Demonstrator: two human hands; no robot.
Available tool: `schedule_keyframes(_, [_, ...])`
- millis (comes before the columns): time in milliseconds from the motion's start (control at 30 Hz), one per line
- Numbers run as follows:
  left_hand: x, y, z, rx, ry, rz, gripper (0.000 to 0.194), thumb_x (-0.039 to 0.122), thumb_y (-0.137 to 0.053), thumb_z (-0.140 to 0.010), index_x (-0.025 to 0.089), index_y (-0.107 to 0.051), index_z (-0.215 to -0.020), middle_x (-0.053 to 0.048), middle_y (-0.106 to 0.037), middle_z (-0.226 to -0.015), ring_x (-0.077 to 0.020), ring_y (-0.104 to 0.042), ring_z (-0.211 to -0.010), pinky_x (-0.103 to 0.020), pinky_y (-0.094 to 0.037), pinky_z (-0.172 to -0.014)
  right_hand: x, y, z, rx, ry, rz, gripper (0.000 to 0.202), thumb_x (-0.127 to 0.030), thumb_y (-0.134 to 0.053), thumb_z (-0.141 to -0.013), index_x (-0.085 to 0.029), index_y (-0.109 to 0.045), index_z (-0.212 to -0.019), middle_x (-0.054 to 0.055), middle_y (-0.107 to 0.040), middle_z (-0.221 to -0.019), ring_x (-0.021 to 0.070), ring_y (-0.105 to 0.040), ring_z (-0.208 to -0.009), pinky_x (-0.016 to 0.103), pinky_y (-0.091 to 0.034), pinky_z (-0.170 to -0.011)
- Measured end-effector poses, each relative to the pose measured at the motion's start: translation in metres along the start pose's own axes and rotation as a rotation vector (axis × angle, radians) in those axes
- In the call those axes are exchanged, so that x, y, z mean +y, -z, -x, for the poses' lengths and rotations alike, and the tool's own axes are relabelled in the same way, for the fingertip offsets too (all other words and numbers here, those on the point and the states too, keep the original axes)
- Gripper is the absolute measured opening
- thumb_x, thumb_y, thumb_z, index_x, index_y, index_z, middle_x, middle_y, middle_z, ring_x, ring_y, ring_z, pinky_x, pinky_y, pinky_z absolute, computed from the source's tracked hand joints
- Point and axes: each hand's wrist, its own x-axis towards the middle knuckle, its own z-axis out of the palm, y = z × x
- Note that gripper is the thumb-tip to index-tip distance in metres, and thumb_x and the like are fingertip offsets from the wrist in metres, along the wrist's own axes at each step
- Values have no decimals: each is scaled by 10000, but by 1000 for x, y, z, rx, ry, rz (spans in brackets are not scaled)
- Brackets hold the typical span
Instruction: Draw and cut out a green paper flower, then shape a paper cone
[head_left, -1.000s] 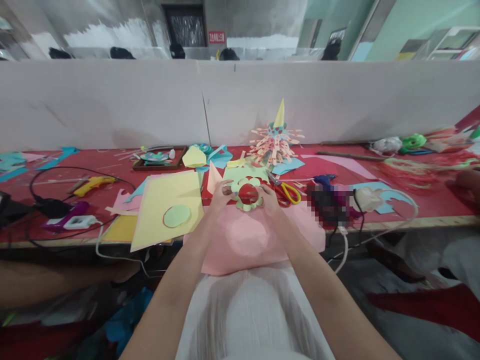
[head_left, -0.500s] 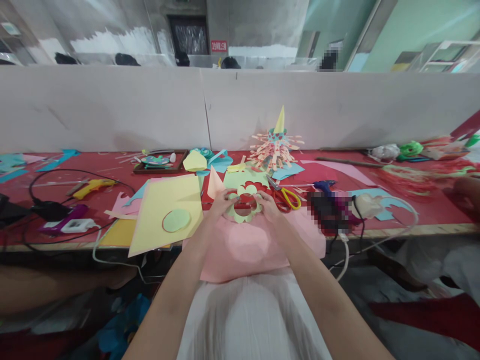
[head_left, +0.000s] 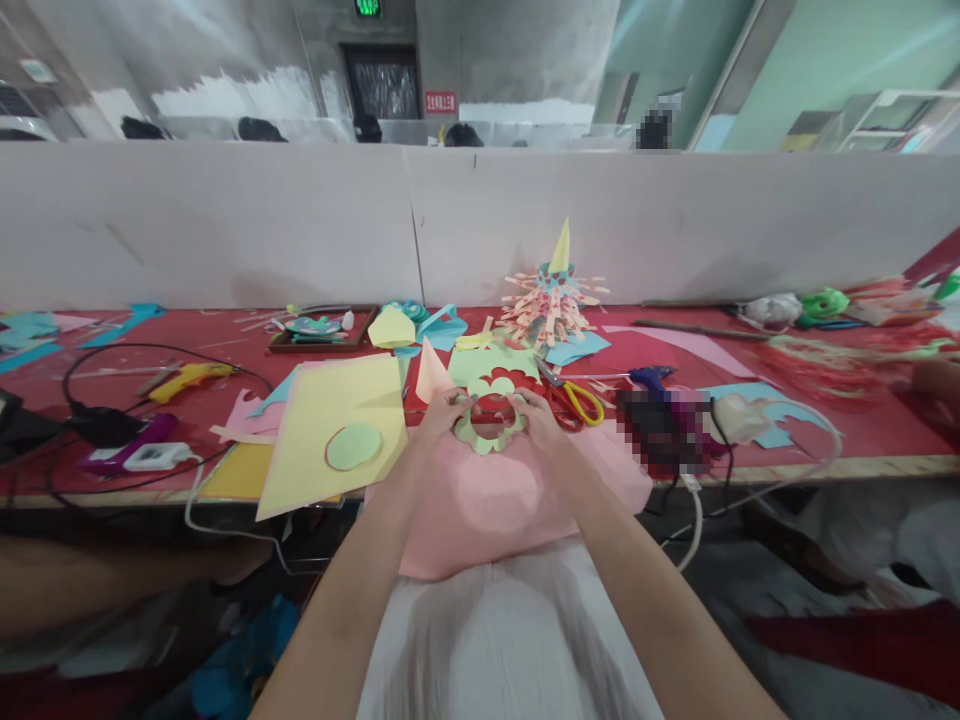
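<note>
A light green scalloped paper ring (head_left: 487,442) is held between my two hands over a sheet of pink paper (head_left: 480,500). My left hand (head_left: 445,408) is closed on its left edge, and my right hand (head_left: 534,408) grips the right edge. Red shows through the round hole in the middle. Just behind the left hand stands a peach paper cone (head_left: 430,372). Scissors with red and yellow handles (head_left: 581,403) lie to the right of my right hand. A green paper sheet (head_left: 480,364) rests behind the ring.
Left are yellow paper (head_left: 300,440) with a green disc (head_left: 353,446) and a yellow glue gun (head_left: 187,380). A fringed paper figure with a yellow cone (head_left: 553,300) stands near the white partition (head_left: 262,220). Right lie a blue glue gun (head_left: 651,378) and cables (head_left: 697,510).
The ring has been tipped slightly, its hole showing rounder now, with both hands still on its edges. The whole view has shifted a little downward in the picture.
</note>
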Motion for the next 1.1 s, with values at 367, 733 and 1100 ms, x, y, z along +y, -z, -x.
schedule_keyframes(367, [-1,2,-5,40,-29,-59,356,508,-677,-600,181,-542,-635,27,-537,-609,-116,-499,-607,-243,-421,-613,4,-2,-4,3,48,-37,336,-487,-737,-604,-202,-605,-724,43,-718,-759,153,-616,-562,263,-482,-532])
schedule_keyframes(733, [2,1,-2,57,-52,-116,362,535,-606,-654,189,-535,-574,0,-562,-588,-132,-497,-587,-254,-406,-596,-1,-7,-2,4,44,-15,359,-498,-759,-574,-203,-589,-686,39,-714,-695,159,-621,-558,263,-477,-533])
schedule_keyframes(1100, [4,0,-2,59,25,-80,399,558,-660,-586,173,-554,-588,16,-559,-577,-129,-508,-589,-252,-403,-596,0,-8,-2,-25,62,61,391,-538,-739,-594,-194,-560,-652,39,-694,-608,149,-601,-482,247,-421,-469])
